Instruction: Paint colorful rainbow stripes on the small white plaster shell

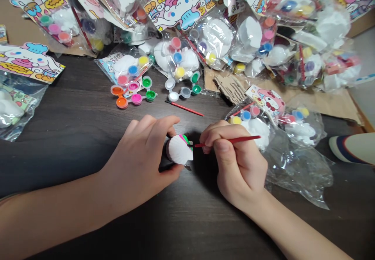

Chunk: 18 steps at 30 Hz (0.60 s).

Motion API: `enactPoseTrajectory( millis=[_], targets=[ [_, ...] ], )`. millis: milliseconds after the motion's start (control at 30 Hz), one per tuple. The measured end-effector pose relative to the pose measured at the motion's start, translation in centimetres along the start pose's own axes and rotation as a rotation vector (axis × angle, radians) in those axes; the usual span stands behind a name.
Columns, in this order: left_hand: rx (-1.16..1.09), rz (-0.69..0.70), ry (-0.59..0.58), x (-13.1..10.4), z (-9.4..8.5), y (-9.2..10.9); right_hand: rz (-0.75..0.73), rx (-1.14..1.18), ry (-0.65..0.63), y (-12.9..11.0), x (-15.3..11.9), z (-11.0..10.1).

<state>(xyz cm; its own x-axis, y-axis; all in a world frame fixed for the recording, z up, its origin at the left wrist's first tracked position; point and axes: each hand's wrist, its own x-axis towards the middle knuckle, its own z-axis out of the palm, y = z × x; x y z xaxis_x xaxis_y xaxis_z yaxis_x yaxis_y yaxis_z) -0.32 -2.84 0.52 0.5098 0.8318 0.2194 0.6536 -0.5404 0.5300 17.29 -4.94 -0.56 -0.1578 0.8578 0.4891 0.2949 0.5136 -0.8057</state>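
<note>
My left hand (143,150) grips a white shell figurine (178,150) between thumb and fingers, just above the dark table. Pink and green paint shows along the shell's right edge; the rest of its ridged face is white. A red paintbrush (243,139) is pinched in my right hand (237,158), its dark bristle end touching the painted edge. Beyond my hands, a strip of open paint pots (136,98) holds orange, pink and green. Beside it, another opened strip (185,92) has white, grey and green pots. A second red paintbrush (187,109) lies on the table in front of them.
Several plastic bags with white figurines and paint pots (215,37) are heaped across the back on cardboard (331,104). An opened clear bag (299,174) lies at the right, near a white rounded object (354,148) with a blue rim. Another bagged kit (17,96) sits at the left.
</note>
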Motion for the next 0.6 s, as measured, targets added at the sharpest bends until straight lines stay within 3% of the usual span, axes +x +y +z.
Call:
enactPoseTrajectory(
  millis=[600],
  targets=[
    [0.024, 0.035, 0.009, 0.15, -0.09, 0.00, -0.032, -0.041, 0.014, 0.06, 0.00, -0.03]
  ],
)
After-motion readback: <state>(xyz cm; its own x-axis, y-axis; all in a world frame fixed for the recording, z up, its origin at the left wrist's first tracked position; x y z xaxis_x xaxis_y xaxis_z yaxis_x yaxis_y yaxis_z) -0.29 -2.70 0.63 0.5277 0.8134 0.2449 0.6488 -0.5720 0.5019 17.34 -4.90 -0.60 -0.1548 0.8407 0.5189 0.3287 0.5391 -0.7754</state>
